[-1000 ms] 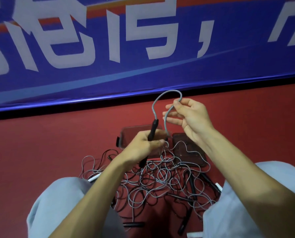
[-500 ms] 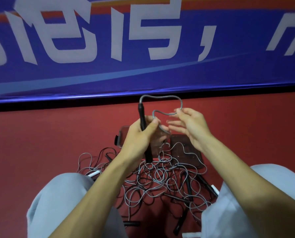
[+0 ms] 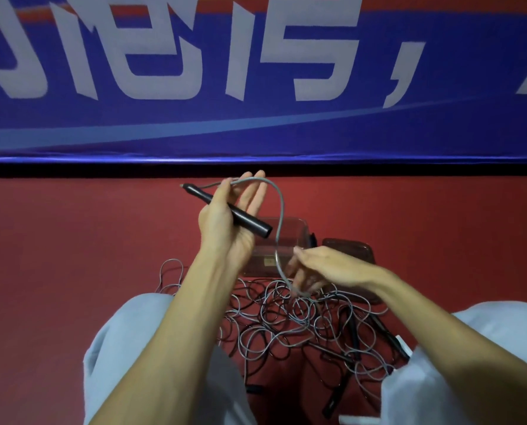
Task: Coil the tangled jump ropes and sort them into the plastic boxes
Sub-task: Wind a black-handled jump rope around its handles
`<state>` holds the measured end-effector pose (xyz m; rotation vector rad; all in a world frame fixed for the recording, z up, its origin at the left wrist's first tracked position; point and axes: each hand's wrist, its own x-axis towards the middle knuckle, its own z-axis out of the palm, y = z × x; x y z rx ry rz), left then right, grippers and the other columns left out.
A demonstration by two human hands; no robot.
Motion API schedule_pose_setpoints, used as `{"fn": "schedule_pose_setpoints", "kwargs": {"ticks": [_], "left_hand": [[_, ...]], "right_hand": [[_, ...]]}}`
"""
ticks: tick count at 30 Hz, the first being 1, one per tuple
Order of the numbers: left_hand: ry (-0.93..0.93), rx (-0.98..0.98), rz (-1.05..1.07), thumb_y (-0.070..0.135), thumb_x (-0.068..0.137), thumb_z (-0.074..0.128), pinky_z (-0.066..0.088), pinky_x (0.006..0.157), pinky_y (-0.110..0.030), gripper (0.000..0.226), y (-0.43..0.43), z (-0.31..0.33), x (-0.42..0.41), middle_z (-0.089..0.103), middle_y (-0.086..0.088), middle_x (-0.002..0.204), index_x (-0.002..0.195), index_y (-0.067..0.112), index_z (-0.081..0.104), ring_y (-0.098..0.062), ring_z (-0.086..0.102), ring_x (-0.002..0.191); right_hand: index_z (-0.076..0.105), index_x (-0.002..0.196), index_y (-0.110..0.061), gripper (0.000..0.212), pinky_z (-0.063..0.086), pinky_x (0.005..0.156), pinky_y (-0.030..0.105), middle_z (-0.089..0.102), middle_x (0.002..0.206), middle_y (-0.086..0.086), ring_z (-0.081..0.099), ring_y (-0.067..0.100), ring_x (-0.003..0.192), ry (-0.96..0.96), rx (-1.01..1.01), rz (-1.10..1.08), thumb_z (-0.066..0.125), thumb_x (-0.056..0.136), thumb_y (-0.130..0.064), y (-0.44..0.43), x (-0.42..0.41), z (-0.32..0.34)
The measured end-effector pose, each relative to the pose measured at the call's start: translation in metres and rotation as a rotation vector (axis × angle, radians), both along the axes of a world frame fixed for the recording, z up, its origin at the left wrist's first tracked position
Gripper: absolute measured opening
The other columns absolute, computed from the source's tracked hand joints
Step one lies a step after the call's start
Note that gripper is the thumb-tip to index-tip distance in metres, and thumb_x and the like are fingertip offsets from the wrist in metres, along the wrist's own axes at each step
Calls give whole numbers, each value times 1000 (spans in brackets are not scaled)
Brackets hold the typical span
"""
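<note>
Moved since a moment ago: left hand (image 3: pixel 225 237) up and rolled palm-out, so its black handle (image 3: pixel 247 220) now slants, tip up and to the left, where it stood near upright. Right hand (image 3: pixel 333 268) has dropped from beside the raised loop to just above the tangle (image 3: pixel 302 326).

Reading: we judge that one turn of grey cord (image 3: pixel 282 207) is now laid over the left fingers (image 3: pixel 253 194) and the right hand is going down for more slack. Coiling of this rope is barely begun.

Holdings:
- Left hand: one handle, clamped across the palm by the thumb, fingers straight; cord draped over them and arcing down.
- Right hand: fingers pointing down at the cord where it meets the pile, blurred; we cannot tell whether they pinch it.

Count:
- Hands: two.
- Handles: one held; at least four dark loose handles (image 3: pixel 352 329) among the loops, more possibly buried.
- Ropes: not countable, too knotted.
- Plastic boxes: two, side by side beyond the pile, a clear box (image 3: pixel 296 228) and a dark box (image 3: pixel 357 248); we see no coil in either.
- Knees (image 3: pixel 151 348): two, flanking the pile on the red floor (image 3: pixel 72 256).
</note>
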<state>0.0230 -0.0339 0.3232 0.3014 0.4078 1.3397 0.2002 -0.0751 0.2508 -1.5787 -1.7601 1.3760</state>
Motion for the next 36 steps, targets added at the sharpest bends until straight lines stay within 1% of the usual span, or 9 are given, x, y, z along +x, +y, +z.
{"fn": "schedule_pose_setpoints", "kwargs": {"ticks": [4,8,14,18,23,26,30,34,36], "left_hand": [[-18,-64,121,3,102,43,61,76,-41,18,11,-5,-8,67,-24,97,95,-8,55,-33,73,82],[-50,-82,77,1,100,43,61,73,-41,19,13,-7,-9,66,-26,106,108,-13,53,-32,74,78],[137,8,-94,2,101,41,61,74,-37,22,-12,3,14,73,-19,79,87,-6,56,-29,74,77],[52,20,-92,1,102,40,62,65,-35,16,-8,1,14,73,-18,81,95,-4,54,-30,74,77],[-78,-48,31,3,103,40,61,68,-37,22,15,-10,-4,72,-22,86,102,-12,55,-30,74,76],[-2,-88,135,5,103,42,61,68,-34,18,22,-17,-7,71,-20,93,100,-9,54,-28,74,78],[377,24,114,5,101,48,59,81,-36,14,17,-25,7,67,-12,103,114,6,51,-23,69,98],[876,145,0,-3,93,52,47,67,-33,20,7,-36,19,56,-4,70,82,13,57,-19,53,65],[1064,198,-121,-1,92,55,50,66,-33,16,5,-42,23,57,-5,71,83,12,59,-21,53,66]], "right_hand": [[71,96,-16,84,52,89,36,73,91,14,68,23,92,144,-69,27,22,77,-82,1,11,5],[47,133,-26,58,48,100,40,61,117,-1,60,14,109,-151,112,136,53,85,-59,-4,10,3],[22,151,-20,87,29,115,46,24,153,10,26,27,142,-377,243,10,66,83,-53,5,-14,-14],[66,106,-14,25,50,86,37,64,109,8,59,16,94,-447,289,115,59,95,-34,5,-17,-19],[66,99,-11,23,43,69,30,64,96,-1,59,18,78,-533,275,58,46,102,-22,-2,1,-15],[61,98,-20,16,57,71,44,70,88,0,68,26,77,-369,328,-194,46,101,-17,-1,14,-9],[57,98,-15,12,61,58,38,68,75,12,71,27,66,53,387,-468,47,100,-8,-1,15,14],[57,95,-8,13,58,50,30,66,78,15,71,26,59,365,392,-579,45,101,-9,-3,13,35],[58,96,-6,15,58,52,29,67,81,15,72,27,63,456,407,-630,46,101,-11,-5,14,41]]}}
